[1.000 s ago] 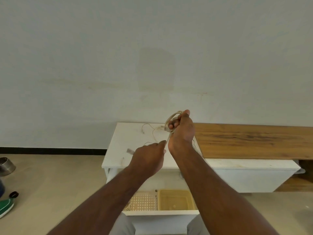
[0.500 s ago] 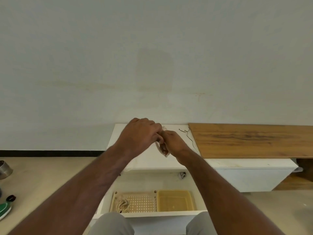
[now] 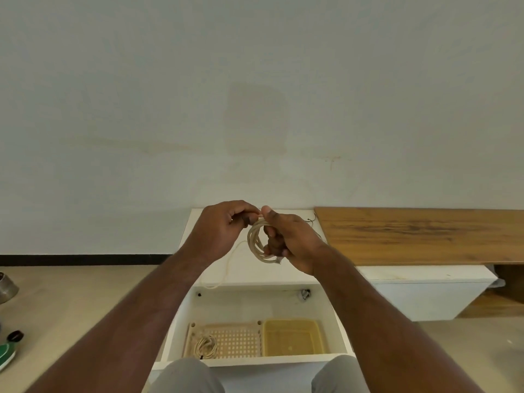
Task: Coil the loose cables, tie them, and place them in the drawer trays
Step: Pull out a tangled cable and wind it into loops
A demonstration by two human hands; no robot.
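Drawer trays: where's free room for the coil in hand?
The yellow tray looks bare throughout. The perforated tray holds a coiled cable at its left front; its right half is free. The coil is held in the right hand, the left hand pinching its strand.

We cannot see the right hand's point(image 3: 292, 239) palm, and part of the cream cable coil point(image 3: 256, 245) is hidden behind its fingers. What the left hand point(image 3: 221, 234) pinches at its fingertips is too small for us to identify. We note a thin dark wire point(image 3: 312, 222) largely covered by the right hand. A metal object point(image 3: 7, 287) and a green item point(image 3: 5, 353) are cut off by the left edge. A small fitting point(image 3: 304, 294) on the drawer's back wall is too blurred for us to name.
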